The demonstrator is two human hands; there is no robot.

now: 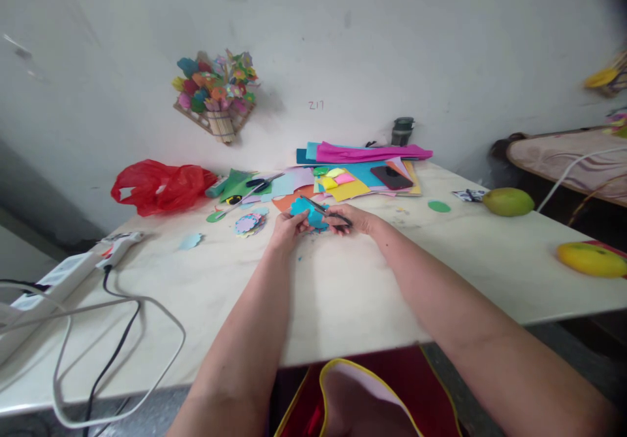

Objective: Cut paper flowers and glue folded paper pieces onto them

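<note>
Near the middle of the white table, my left hand (292, 227) pinches a blue paper piece (300, 207) with a scalloped edge. My right hand (355, 219) is closed round the black handles of a pair of scissors (316, 206), whose blades lie across the blue paper. Small blue scraps are scattered on the tabletop just below. Left of my hands sits a stack of scalloped paper cutouts (250, 224), with a pale purple one on top. A light blue cutout (191, 241) lies further left.
Coloured paper sheets (353, 187), a phone (392, 178) and a second pair of scissors (262, 183) lie behind my hands. A red plastic bag (159, 187) stands back left; power strips (63, 274) with cables are at left. A green mango (508, 201) and a yellow mango (590, 258) rest right.
</note>
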